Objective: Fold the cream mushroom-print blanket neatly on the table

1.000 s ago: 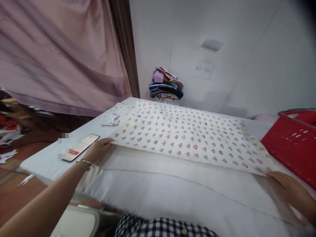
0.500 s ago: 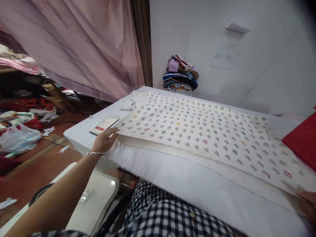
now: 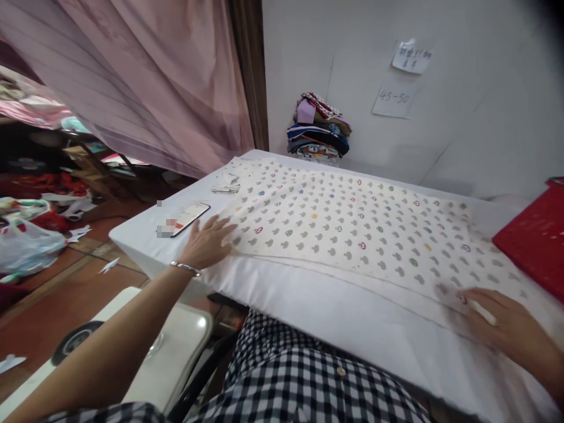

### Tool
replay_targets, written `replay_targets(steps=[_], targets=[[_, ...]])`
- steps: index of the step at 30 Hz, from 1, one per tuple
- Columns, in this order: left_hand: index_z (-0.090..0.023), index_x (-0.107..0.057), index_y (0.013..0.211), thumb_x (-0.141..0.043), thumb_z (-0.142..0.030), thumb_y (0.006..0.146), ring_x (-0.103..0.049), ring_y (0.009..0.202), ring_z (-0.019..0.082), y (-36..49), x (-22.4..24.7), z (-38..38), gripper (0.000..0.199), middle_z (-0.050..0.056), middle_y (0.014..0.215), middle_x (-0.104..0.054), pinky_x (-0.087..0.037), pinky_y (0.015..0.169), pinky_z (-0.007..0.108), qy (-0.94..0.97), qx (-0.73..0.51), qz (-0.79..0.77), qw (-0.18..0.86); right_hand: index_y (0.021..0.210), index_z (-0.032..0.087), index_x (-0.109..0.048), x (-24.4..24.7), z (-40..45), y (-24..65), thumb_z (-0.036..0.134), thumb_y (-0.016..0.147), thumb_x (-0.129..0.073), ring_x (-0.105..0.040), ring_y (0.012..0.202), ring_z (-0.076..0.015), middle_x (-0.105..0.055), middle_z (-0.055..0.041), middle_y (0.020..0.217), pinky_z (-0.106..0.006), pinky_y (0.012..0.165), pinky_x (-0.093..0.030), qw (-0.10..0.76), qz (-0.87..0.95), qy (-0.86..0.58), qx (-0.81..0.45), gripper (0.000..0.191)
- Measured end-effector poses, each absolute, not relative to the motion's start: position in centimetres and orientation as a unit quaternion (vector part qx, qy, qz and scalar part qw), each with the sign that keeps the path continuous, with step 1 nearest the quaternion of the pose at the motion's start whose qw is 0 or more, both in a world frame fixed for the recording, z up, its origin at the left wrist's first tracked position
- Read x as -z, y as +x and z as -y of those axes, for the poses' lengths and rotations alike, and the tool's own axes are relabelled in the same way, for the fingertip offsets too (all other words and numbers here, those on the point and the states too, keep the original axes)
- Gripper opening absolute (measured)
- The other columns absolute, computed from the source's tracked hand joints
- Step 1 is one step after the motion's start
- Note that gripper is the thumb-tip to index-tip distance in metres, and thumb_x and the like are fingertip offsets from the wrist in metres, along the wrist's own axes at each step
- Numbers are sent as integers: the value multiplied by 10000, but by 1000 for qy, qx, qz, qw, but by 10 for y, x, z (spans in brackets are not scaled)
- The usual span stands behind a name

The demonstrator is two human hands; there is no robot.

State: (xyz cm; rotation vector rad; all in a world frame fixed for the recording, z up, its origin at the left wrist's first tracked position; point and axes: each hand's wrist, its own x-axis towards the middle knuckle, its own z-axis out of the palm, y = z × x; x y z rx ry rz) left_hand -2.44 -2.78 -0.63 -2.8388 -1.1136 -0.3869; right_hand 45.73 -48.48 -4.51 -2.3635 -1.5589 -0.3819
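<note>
A cream cloth (image 3: 348, 217) printed with small grey mushrooms and a few coloured ones lies spread across the white-covered table (image 3: 308, 288). My left hand (image 3: 210, 242), with a silver bracelet at the wrist, rests palm down on its near left corner, fingers apart. Over the near right edge is my right hand (image 3: 506, 323), blurred by motion. A short whitish strip (image 3: 482, 311) shows along its fingers; whether it is a held item or a bit of cloth is unclear. The two cloth edges nearest me lie close together.
A phone (image 3: 191, 217) lies left of the cloth, near some small white pieces (image 3: 225, 183). Folded fabrics (image 3: 319, 129) are stacked by the wall. A red object (image 3: 535, 241) stands at the right. A pink curtain (image 3: 176, 70) hangs at left; a white stool (image 3: 185, 329) is below.
The raised near edge of the cloth has come down flat on the table. My left hand has gone from gripping the corner to lying spread; my right hand has moved inward to the left.
</note>
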Motion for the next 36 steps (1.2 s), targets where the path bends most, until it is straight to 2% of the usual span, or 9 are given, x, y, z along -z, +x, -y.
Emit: replay_targets(steps=[2,4,7,11,17,22,32,36], targets=[[-214,-601,1147,-503,-254,774,-491,1159,258,12,5,50,388,89,1201,-598,-344,1001,460,-945,168,280,7,961,316,-638,36,440,424,415,817,-480,-612,971,-289,-644,-112,1040,-443,861,-503,156,580,-794,98,236],[-188,-640,1045,-486,-277,832,-558,1027,215,49,11,73,278,88,1076,-643,-420,919,383,-963,188,188,-38,994,280,-622,32,396,391,414,854,-456,-592,998,-284,-632,-90,1055,-478,868,-499,172,624,-758,81,256],[-187,-656,947,-490,-288,868,-573,928,184,97,26,99,210,70,968,-651,-456,823,327,-977,183,84,-75,1004,244,-616,29,345,357,342,906,-419,-572,992,-232,-613,-73,1082,-414,865,-496,167,682,-711,27,241],[-196,-658,865,-508,-276,870,-573,859,156,131,40,109,170,39,909,-640,-452,718,273,-984,161,40,-71,1002,218,-618,25,316,343,293,939,-375,-552,938,-195,-612,-65,1017,-332,801,-484,125,712,-691,2,262],[-165,-613,775,-369,-251,929,-542,747,133,128,41,108,301,41,813,-609,-409,650,264,-984,180,5,12,866,207,-598,25,321,335,254,962,-289,-532,799,-160,-604,-54,886,-268,667,-447,134,696,-706,11,327],[-161,-575,741,-348,-219,929,-516,728,128,111,40,112,300,33,758,-582,-399,649,263,-981,188,-31,39,776,201,-581,30,326,322,246,950,-300,-509,717,-159,-577,-56,782,-278,618,-418,121,733,-669,16,334],[-169,-559,719,-383,-153,899,-485,701,130,99,30,117,252,15,719,-567,-391,636,268,-975,206,-56,57,875,202,-599,29,336,318,229,945,-323,-537,781,-185,-602,-70,858,-320,658,-444,144,742,-652,54,286],[-165,-539,689,-371,-129,900,-471,691,127,99,34,118,271,19,717,-561,-381,624,265,-978,189,-64,64,822,204,-608,29,335,316,226,939,-333,-534,731,-186,-611,-66,830,-320,609,-435,101,744,-659,52,300]])
